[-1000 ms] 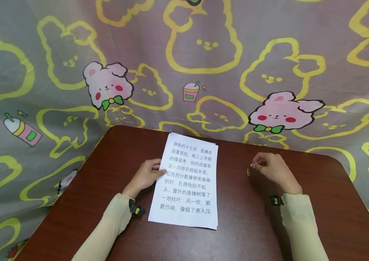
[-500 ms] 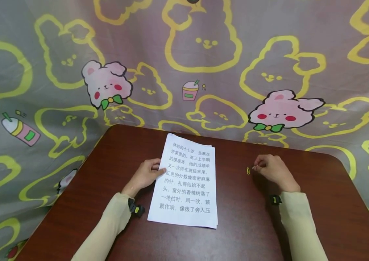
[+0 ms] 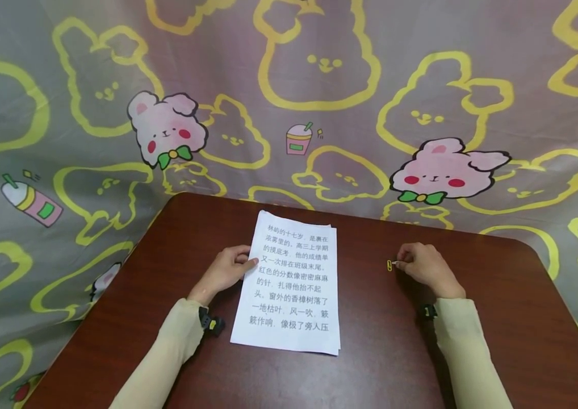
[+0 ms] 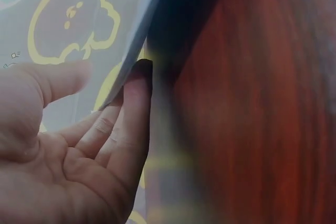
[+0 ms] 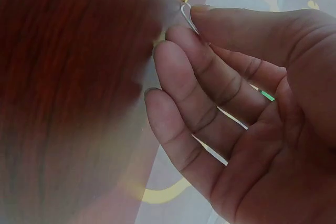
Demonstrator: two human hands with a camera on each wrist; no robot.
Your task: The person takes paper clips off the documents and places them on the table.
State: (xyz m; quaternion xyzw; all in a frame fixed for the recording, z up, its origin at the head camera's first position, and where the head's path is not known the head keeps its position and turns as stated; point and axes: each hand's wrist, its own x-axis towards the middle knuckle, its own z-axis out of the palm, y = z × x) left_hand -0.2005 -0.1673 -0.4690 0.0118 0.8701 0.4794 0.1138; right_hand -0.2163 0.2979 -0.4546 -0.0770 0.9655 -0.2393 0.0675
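Observation:
Printed sheets of paper [image 3: 294, 284] lie on the brown table, a lower sheet peeking out at the right. My left hand [image 3: 225, 270] holds their left edge. In the left wrist view its fingers curl beneath the slanting sheet [image 4: 137, 40], with the thumb on the other side; whether the thumb touches I cannot tell. My right hand [image 3: 424, 264] pinches a silvery paper clip [image 5: 188, 17] between thumb and index finger, its loop sticking out. Just beyond that loop is a yellow paper clip [image 3: 389, 265] on the table; whether the clips touch I cannot tell.
The brown wooden table [image 3: 371, 352] spreads beneath both hands. A grey curtain [image 3: 345, 130] with cartoon rabbits hangs close behind its back edge and along the sides. Each wrist wears a small black camera, one of them the left wrist camera [image 3: 212, 325].
My left hand and the sheets have shifted slightly left. My right hand drew away from the yellow paper clip, then came back beside it with the silvery clip still pinched.

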